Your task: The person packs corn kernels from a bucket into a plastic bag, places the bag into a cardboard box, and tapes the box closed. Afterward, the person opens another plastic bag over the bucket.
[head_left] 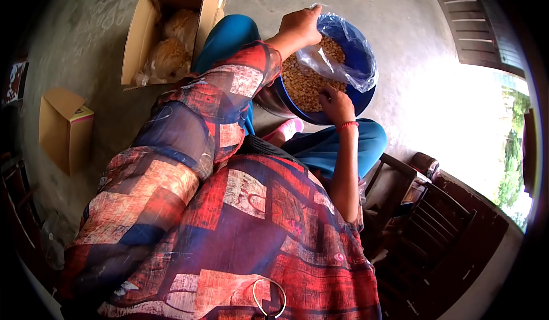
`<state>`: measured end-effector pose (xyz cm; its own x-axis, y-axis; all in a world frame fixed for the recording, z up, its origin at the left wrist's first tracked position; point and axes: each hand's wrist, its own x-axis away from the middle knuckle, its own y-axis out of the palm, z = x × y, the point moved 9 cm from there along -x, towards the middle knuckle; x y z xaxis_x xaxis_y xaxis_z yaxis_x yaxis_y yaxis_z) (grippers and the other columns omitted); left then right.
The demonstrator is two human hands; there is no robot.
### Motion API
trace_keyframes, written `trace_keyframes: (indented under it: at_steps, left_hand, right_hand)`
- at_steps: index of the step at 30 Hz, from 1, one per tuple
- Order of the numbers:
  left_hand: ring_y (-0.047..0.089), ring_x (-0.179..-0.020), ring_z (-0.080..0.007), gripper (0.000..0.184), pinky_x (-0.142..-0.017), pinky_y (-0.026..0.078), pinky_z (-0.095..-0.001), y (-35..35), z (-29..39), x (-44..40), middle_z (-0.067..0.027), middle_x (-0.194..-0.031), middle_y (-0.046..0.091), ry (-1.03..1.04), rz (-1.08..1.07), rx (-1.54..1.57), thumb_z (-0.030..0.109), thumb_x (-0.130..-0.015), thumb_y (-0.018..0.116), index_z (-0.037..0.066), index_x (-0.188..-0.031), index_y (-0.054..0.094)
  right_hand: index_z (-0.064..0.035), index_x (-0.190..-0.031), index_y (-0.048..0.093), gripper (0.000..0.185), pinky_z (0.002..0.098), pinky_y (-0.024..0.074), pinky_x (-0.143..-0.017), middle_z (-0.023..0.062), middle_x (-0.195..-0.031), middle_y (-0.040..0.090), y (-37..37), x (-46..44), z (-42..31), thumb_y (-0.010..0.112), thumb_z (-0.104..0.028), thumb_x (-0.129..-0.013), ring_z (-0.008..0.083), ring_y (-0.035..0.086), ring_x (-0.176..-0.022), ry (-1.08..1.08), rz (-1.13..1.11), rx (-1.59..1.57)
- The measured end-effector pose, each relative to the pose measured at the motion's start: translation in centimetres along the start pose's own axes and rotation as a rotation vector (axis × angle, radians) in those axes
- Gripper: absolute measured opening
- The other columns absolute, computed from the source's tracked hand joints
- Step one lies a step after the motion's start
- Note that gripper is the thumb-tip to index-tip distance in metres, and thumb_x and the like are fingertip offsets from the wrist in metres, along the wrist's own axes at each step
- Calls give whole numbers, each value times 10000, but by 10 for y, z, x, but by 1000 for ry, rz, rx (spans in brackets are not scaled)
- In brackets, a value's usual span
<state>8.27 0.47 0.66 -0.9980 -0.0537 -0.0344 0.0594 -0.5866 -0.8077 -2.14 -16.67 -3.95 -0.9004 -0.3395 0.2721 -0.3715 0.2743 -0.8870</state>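
A round blue container [362, 100] stands between my knees, holding many small golden-brown pieces [303, 85]. Clear plastic [357, 71] lines its far and right sides and lies partly over the pieces. At the container's upper left rim, my left hand [302, 27] is closed on the edge of the plastic. My right hand [338, 105], with a red band at the wrist, is over the near right part of the pieces, its fingers bent together. Whatever those fingers hold, if anything, is too small to make out.
An open cardboard box [134, 48] with filled plastic bags [168, 57] stands left of my left knee. A smaller carton [80, 131] is farther left. Dark wooden chairs [437, 217] are at the lower right, and a bright doorway lies at the right.
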Motion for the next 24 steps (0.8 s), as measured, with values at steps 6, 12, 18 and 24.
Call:
trace_keyframes:
  at_steps: [6, 12, 18, 24]
  left_hand:
    - [574, -905, -299, 727, -741, 476, -373, -5, 0, 2, -134, -1062, 567, -1, 75, 53, 121, -616, 511, 174, -1304, 282]
    - [582, -881, -302, 774, -726, 477, -377, -2, -1, 3, -136, -1042, 577, -49, -60, 65, 141, -602, 521, 193, -1324, 244]
    - [583, -876, -303, 737, -717, 481, -376, 2, -4, -1, -133, -1028, 583, -26, -26, 36, 149, -606, 521, 184, -1304, 287]
    - [582, -872, -302, 701, -720, 481, -377, 0, -1, -1, -126, -1024, 584, -35, -20, 30, 158, -614, 522, 164, -1284, 316]
  right_hand:
    - [-131, -858, 591, 193, 424, 457, -648, 143, -757, 603, 1, 2, 0, 502, -268, -755, 324, 579, -756, 12, -11, 0]
    - [-107, -869, 603, 212, 404, 458, -678, 146, -787, 610, 13, -8, -7, 508, -255, -751, 320, 582, -766, -133, -86, -96]
    - [-63, -922, 599, 216, 381, 448, -747, 156, -863, 614, 39, -46, -53, 513, -190, -771, 319, 581, -818, -366, -289, -108]
    - [-96, -1101, 516, 341, 395, 399, -841, 179, -1047, 560, 97, -85, -54, 509, -124, -761, 332, 538, -947, -505, -308, 136]
